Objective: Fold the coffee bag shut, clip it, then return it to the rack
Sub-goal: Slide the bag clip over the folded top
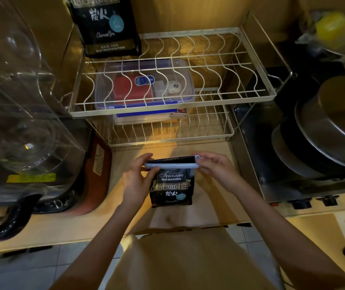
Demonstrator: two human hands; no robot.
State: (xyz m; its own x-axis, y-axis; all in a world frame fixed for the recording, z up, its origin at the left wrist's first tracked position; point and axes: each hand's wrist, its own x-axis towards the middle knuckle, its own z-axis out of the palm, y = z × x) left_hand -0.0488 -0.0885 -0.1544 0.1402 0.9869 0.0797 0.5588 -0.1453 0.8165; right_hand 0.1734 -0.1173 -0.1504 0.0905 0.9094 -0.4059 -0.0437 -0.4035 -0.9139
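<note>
**Clip on bag top, both hands at its ends**

Head view: small black coffee bag [171,185] stands upright on the tan counter [209,206], just in front of the wire rack [171,97]. Label faces camera. Pale blue clip [172,164] lies across the folded top, roughly level, spanning the bag's width.

Left hand [138,181] is at the clip's left end: thumb in front, fingers curled behind, pinching clip and bag top. Right hand [215,170] is at the right end: fingertips pressed together on the clip's tip, thumb below it. Can't tell whether the clip is fully latched.

Rack has two tiers. Upper tier: a second, larger black coffee bag [106,26] stands at the back left corner. Under the upper tier, a clear plastic box with a blue rim [144,86] sits on a flat box.

Clear plastic container [16,101] to the left, stacked metal pans [324,130] to the right.
</note>
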